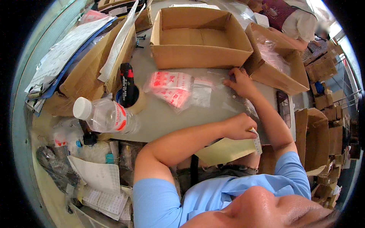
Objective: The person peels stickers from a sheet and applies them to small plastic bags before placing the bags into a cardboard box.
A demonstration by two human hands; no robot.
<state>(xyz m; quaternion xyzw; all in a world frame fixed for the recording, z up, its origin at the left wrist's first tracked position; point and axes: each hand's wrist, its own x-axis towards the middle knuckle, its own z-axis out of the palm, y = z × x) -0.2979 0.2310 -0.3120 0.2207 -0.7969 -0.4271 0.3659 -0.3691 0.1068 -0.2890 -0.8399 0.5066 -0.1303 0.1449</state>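
My left hand (242, 126) is closed on the edge of a yellow-backed label sheet (228, 151), which hangs over my lap; a curled white printed edge shows beside the fingers. Farther off, my right hand (240, 84) reaches over the grey table with bent fingers and a gap between thumb and forefinger. I see nothing held there. Next to it lies a thin clear plastic bag (218, 79); whether the fingertips touch it I cannot tell. To the left are clear bags with red print (169, 85) and a small bag with whitish contents (202, 94).
An open cardboard box (201, 56) stands at the back, beside another box (279, 70) holding clear bags. At left, a plastic bottle (108, 115) lies near a black marker (127, 85) standing inside a tape roll (137, 99). A phone (283, 108) lies at the right edge. A co-worker (294, 21) is beyond.
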